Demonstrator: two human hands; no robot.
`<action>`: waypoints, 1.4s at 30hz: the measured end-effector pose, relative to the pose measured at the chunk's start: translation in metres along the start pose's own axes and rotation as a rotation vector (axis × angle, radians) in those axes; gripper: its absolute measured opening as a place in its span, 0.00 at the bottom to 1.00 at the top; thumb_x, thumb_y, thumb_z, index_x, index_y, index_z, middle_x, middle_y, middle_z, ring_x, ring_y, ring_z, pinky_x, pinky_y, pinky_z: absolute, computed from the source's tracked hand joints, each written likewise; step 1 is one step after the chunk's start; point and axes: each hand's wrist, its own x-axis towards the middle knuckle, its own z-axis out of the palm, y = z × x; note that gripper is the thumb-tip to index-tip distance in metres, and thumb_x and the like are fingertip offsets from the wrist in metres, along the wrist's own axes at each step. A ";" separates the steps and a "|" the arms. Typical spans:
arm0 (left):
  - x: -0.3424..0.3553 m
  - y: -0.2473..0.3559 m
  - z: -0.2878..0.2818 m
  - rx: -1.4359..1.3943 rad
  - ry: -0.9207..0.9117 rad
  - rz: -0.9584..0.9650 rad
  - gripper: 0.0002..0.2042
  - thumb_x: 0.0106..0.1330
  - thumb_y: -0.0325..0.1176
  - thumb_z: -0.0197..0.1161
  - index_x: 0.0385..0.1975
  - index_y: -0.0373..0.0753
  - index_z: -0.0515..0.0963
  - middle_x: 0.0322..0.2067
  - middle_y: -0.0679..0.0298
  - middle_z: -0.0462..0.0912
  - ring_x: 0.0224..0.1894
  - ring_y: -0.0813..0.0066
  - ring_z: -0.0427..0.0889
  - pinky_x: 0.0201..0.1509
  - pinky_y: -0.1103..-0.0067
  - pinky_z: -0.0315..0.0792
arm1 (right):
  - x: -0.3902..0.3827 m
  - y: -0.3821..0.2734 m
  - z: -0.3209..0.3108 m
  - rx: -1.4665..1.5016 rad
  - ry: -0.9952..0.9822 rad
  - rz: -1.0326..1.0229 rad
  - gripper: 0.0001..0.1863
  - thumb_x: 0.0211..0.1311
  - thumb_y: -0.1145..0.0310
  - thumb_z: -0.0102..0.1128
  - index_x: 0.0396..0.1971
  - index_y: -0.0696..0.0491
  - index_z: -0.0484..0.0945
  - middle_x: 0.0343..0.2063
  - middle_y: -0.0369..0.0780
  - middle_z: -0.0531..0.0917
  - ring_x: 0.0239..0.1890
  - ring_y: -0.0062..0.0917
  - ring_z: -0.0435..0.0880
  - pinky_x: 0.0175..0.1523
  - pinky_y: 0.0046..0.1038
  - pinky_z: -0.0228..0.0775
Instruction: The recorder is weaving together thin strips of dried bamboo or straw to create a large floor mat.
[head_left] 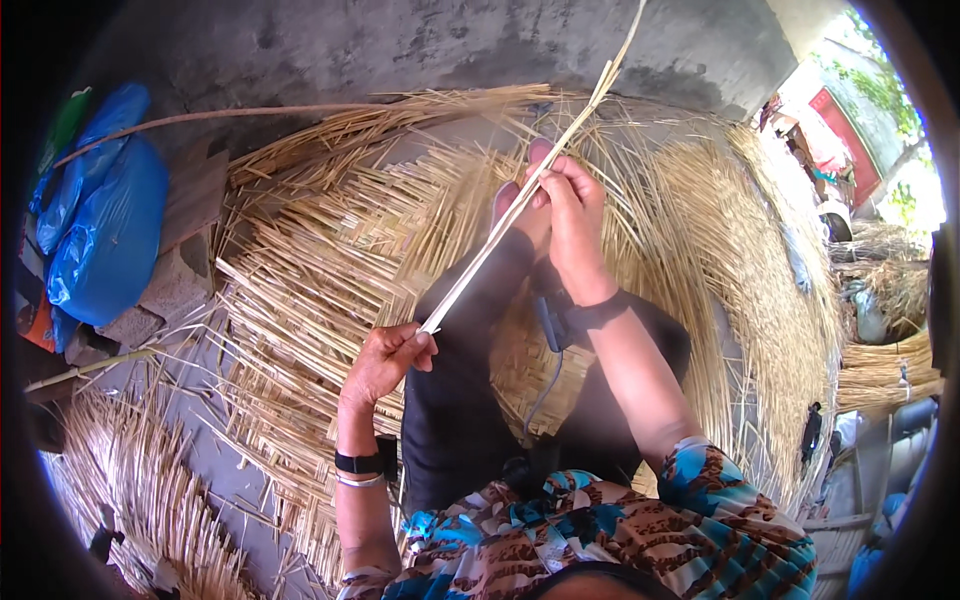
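Note:
A thin bundle of pale, flattened reed strips [490, 245] slants across my lap, from lower left up toward the wall. My left hand [388, 362] is closed round its lower end, thumb pressed on top. Farther up, my right hand [572, 215] pinches the same strips between thumb and fingers. Beyond that hand the strips run on and taper to a thin tip. Beneath my legs spreads a partly woven reed mat [330, 260], with a herringbone pattern in its middle and long loose ends fanning out at its edges.
Blue plastic bags [110, 240] lie at the left beside bricks [180, 285]. A grey wall [450, 50] closes off the far side. More reeds lie in a pile [150, 480] at lower left, a broad spread [760, 270] at right and a bundle [885, 375] at the far right.

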 end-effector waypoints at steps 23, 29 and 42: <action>0.033 -0.069 -0.016 0.048 0.291 0.115 0.25 0.67 0.44 0.59 0.61 0.40 0.68 0.54 0.58 0.76 0.58 0.69 0.73 0.61 0.70 0.67 | 0.083 -0.022 -0.031 0.024 -0.217 -0.063 0.11 0.65 0.73 0.49 0.39 0.64 0.77 0.34 0.43 0.80 0.32 0.21 0.75 0.40 0.22 0.69; 0.051 -0.138 -0.043 0.405 0.247 -0.218 0.26 0.69 0.50 0.54 0.57 0.35 0.69 0.49 0.49 0.77 0.53 0.50 0.75 0.59 0.67 0.70 | 0.145 0.003 -0.027 0.100 -0.329 0.003 0.14 0.68 0.73 0.50 0.46 0.67 0.73 0.41 0.46 0.79 0.39 0.24 0.75 0.45 0.25 0.69; 0.063 -0.158 -0.043 -0.026 1.217 -0.466 0.11 0.68 0.34 0.54 0.28 0.32 0.74 0.17 0.59 0.80 0.19 0.70 0.81 0.23 0.73 0.74 | 0.097 0.237 0.119 -0.658 -1.325 0.403 0.16 0.64 0.66 0.58 0.47 0.59 0.79 0.38 0.40 0.84 0.40 0.23 0.82 0.45 0.25 0.74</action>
